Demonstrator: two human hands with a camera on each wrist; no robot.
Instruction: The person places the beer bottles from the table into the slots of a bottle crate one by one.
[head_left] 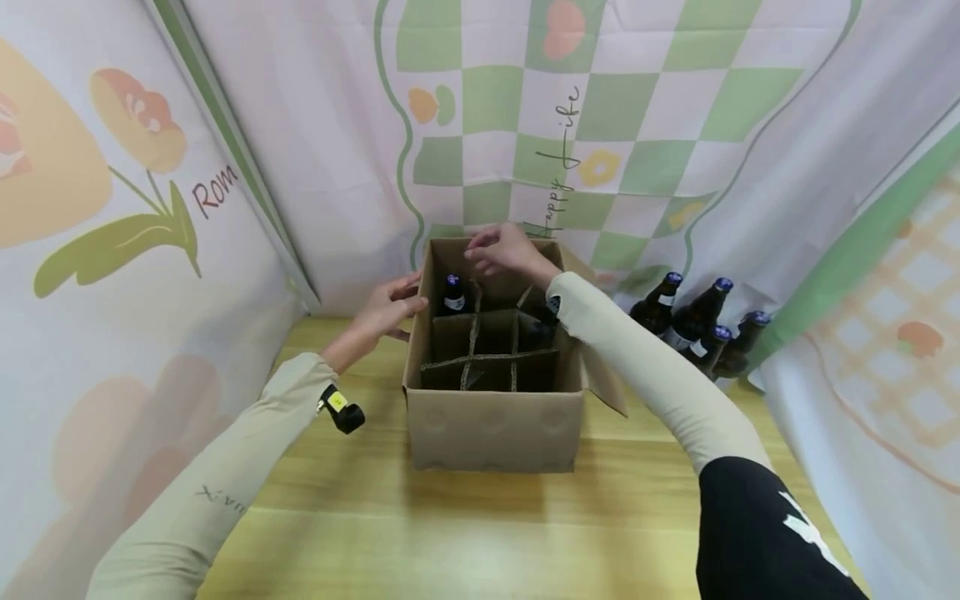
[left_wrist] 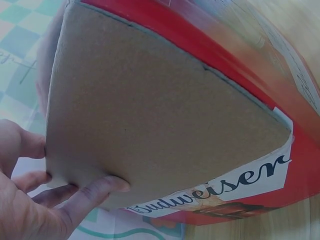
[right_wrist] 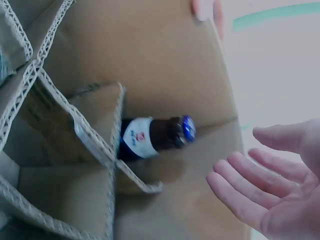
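Note:
A brown cardboard box point(head_left: 495, 429) with crossed cardboard dividers point(head_left: 491, 360) stands upright on the table. One dark beer bottle point(right_wrist: 157, 137) with a blue cap and white neck label stands in its far left compartment. My left hand point(head_left: 386, 310) grips the box's left side; in the left wrist view its thumb point(left_wrist: 102, 190) lies on a brown flap point(left_wrist: 160, 110) and the fingers are at the flap's edge. Above the far part of the box, my right hand point(right_wrist: 272, 185) holds nothing, fingers loosely extended, apart from the bottle. A dark shape by the right wrist inside the box is unclear.
Several capped beer bottles point(head_left: 697, 321) stand close together on the right, near the curtain. A box flap point(head_left: 603, 379) sticks out on the right side. Printed fabric point(head_left: 495, 100) hangs behind the wooden table point(head_left: 480, 533).

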